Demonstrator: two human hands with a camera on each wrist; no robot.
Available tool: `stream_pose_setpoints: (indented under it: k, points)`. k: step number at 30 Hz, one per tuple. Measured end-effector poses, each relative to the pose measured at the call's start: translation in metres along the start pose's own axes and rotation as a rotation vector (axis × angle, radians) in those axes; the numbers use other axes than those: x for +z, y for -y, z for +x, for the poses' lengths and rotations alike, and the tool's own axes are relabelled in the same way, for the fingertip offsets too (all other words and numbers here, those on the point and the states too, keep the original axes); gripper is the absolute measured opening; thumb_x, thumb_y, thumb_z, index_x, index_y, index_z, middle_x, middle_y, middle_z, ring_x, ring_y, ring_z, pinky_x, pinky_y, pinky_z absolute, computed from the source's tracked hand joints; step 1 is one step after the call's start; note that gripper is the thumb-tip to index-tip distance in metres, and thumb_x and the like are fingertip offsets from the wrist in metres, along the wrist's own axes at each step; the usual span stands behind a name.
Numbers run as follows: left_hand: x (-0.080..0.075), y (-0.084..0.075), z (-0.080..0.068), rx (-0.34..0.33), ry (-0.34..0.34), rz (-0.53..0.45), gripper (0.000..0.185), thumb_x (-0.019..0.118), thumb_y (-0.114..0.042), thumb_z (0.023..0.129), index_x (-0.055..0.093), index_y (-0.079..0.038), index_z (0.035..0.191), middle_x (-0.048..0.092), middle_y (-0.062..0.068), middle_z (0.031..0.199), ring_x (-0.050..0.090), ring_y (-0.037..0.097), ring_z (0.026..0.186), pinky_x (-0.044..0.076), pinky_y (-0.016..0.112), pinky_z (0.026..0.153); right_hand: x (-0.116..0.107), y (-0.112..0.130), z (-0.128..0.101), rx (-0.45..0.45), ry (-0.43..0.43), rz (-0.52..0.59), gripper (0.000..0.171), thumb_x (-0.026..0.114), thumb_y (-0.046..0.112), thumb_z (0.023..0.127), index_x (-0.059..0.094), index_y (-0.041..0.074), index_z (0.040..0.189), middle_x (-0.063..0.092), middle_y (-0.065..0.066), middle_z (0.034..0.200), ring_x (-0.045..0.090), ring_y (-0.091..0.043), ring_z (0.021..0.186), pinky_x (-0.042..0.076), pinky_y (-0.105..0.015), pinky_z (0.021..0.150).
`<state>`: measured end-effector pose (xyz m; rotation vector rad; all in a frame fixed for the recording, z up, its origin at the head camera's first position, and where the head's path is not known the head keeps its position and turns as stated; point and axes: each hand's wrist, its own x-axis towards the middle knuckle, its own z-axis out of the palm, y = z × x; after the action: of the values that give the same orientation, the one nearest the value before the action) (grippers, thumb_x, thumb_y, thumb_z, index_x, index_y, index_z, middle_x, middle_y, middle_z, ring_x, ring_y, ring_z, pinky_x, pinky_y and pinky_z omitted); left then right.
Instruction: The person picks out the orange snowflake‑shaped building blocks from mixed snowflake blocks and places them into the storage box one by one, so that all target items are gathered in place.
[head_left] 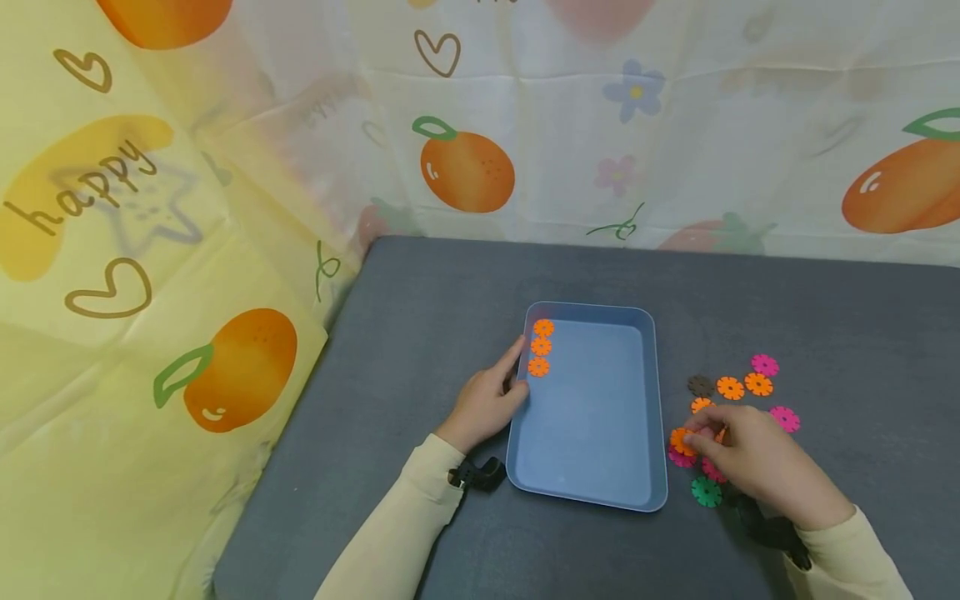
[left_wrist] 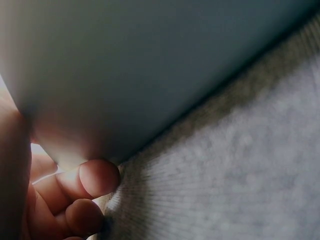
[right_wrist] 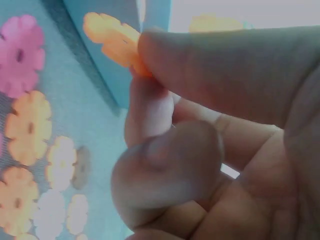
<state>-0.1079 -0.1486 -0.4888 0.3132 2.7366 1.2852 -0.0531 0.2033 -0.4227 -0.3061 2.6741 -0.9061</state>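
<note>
Along the upper left inside of the blue tray (head_left: 592,408) lie three orange notched discs (head_left: 538,367) in a column. My left hand (head_left: 483,406) holds the tray's left side, with the thumb at the rim and curled fingers (left_wrist: 100,178) against the outer wall. To the tray's right, my right hand (head_left: 765,458) pinches an orange flower-shaped notched disc (right_wrist: 117,40) between thumb and finger. Below and around this hand are loose discs: pink (head_left: 785,418), orange (head_left: 730,388), green (head_left: 707,492) and dark grey (head_left: 701,385). The hand partly hides some of them.
The dark grey table (head_left: 435,317) extends around the tray. Behind it hangs a pale cloth (head_left: 555,208) printed with fruit and flowers, and a yellow cloth (head_left: 112,467) hangs on the left. Black straps (head_left: 477,474) circle both wrists.
</note>
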Motion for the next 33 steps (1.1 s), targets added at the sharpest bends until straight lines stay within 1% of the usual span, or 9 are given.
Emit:
stream_pose_setpoints:
  k: [6, 9, 15, 18, 23, 29, 33]
  points:
    - [0.000, 0.000, 0.000, 0.004, -0.004, -0.012, 0.070, 0.056, -0.022, 0.098, 0.038, -0.024, 0.165, 0.052, -0.004, 0.070, 0.037, 0.010, 0.051, 0.031, 0.026, 0.051, -0.008, 0.010, 0.005, -0.012, -0.066, 0.022, 0.009, 0.072, 0.015, 0.097, 0.075, 0.007, 0.100, 0.057, 0.004, 0.073, 0.047, -0.010, 0.054, 0.040, -0.028, 0.052]
    - [0.000, -0.001, 0.000, 0.007, -0.002, -0.012, 0.068, 0.057, -0.024, 0.098, 0.039, -0.024, 0.164, 0.052, -0.004, 0.071, 0.037, 0.009, 0.052, 0.030, 0.026, 0.052, -0.009, 0.020, 0.010, 0.006, -0.056, 0.030, 0.012, 0.071, 0.018, 0.098, 0.076, 0.008, 0.102, 0.061, 0.002, 0.077, 0.049, -0.012, 0.054, 0.042, -0.029, 0.051]
    - [-0.001, 0.000, 0.000, 0.005, 0.002, -0.005, 0.067, 0.057, -0.026, 0.100, 0.038, -0.026, 0.165, 0.053, -0.004, 0.073, 0.038, 0.010, 0.053, 0.031, 0.027, 0.053, -0.006, 0.038, 0.026, 0.002, -0.035, 0.085, 0.014, 0.069, 0.018, 0.098, 0.076, 0.007, 0.103, 0.065, -0.001, 0.078, 0.051, -0.015, 0.057, 0.043, -0.030, 0.051]
    - [-0.001, 0.000, 0.000, 0.010, 0.003, -0.004, 0.067, 0.058, -0.027, 0.100, 0.039, -0.027, 0.165, 0.054, -0.004, 0.074, 0.040, 0.009, 0.054, 0.032, 0.027, 0.053, -0.002, 0.046, 0.036, -0.012, -0.035, 0.103, 0.013, 0.068, 0.016, 0.097, 0.076, 0.007, 0.101, 0.067, -0.003, 0.081, 0.051, -0.015, 0.060, 0.044, -0.030, 0.054]
    - [-0.001, 0.000, 0.000, 0.030, 0.002, 0.004, 0.066, 0.059, -0.025, 0.101, 0.039, -0.024, 0.164, 0.054, -0.005, 0.075, 0.041, 0.008, 0.055, 0.034, 0.027, 0.054, 0.007, 0.061, 0.054, -0.030, -0.043, 0.098, 0.012, 0.069, 0.016, 0.095, 0.078, 0.008, 0.096, 0.067, -0.002, 0.082, 0.053, -0.017, 0.066, 0.045, -0.032, 0.058]
    - [-0.001, 0.000, 0.000, 0.031, 0.005, 0.005, 0.066, 0.058, -0.025, 0.101, 0.039, -0.022, 0.164, 0.054, -0.005, 0.075, 0.040, 0.008, 0.055, 0.033, 0.027, 0.054, 0.020, 0.076, 0.077, -0.071, -0.037, 0.104, 0.013, 0.069, 0.015, 0.094, 0.079, 0.007, 0.094, 0.069, -0.001, 0.082, 0.055, -0.017, 0.067, 0.045, -0.034, 0.060]
    - [-0.001, 0.000, 0.000, 0.026, 0.009, 0.010, 0.066, 0.058, -0.026, 0.102, 0.039, -0.021, 0.165, 0.055, -0.005, 0.075, 0.040, 0.008, 0.055, 0.033, 0.027, 0.053, 0.031, 0.081, 0.092, -0.106, -0.036, 0.109, 0.013, 0.069, 0.014, 0.094, 0.079, 0.007, 0.091, 0.069, -0.001, 0.080, 0.055, -0.015, 0.066, 0.045, -0.032, 0.061]
